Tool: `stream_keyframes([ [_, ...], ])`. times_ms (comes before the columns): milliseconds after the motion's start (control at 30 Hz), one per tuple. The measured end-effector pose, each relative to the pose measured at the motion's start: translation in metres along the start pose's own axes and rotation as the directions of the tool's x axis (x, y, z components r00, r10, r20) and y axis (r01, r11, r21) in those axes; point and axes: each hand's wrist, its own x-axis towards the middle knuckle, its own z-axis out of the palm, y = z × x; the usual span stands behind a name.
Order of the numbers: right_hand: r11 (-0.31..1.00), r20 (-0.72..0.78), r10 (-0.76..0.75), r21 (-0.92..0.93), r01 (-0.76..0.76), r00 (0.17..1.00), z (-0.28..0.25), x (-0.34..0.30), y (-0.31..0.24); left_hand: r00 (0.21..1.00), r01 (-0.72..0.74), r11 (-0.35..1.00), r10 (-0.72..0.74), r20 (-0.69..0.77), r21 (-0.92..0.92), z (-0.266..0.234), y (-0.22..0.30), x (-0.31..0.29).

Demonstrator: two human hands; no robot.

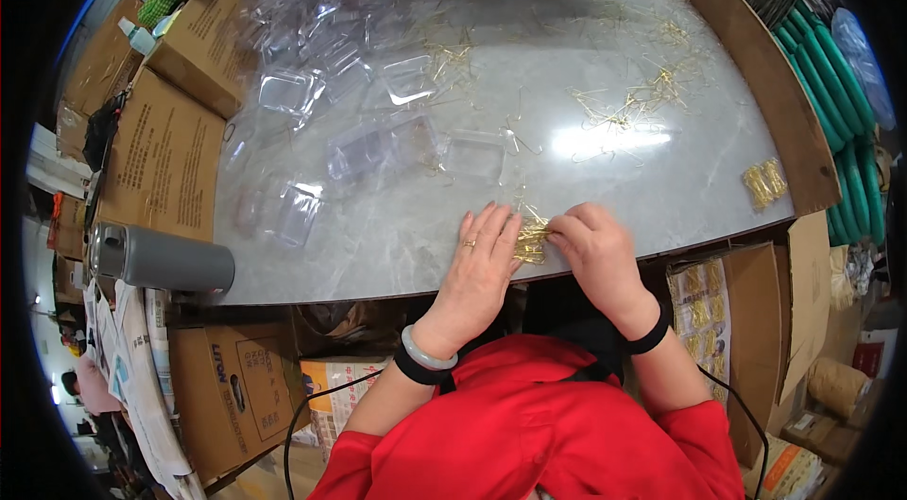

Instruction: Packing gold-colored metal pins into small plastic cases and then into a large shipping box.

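A small bundle of gold wire hooks [531,245] lies at the near edge of the grey table, between my two hands. My left hand [484,254] rests against the bundle's left side, its fingers stretched out and lying nearly flat; its thumb is mostly hidden. From the right, my right hand [595,250] closes thumb and forefinger in a pinch on gold wire at the bundle's edge. Just beyond the bundle, a few loose hooks [522,202] stick out. A clear plastic box [475,158] sits a little farther away.
Clear plastic boxes [331,46] heap up at the far left. Scattered gold hooks [652,94] lie right of centre, and neat bundles [763,182] by the right edge. A grey flask [165,257] lies at the left edge. Cardboard boxes [162,155] and a wooden board [756,56] border the table.
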Motion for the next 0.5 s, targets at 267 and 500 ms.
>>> stream_keyframes([
  [267,0.998,-0.065,-0.001,-0.064,-0.004,0.998,0.003,0.012,-0.011,0.999,-0.025,1.000,0.025,-0.040,0.013,0.002,-0.003,-0.003],
  [500,0.974,0.109,-0.132,-0.169,0.150,0.985,0.008,0.033,-0.016,0.996,-0.044,0.999,0.044,-0.072,0.003,0.005,-0.006,-0.004],
])
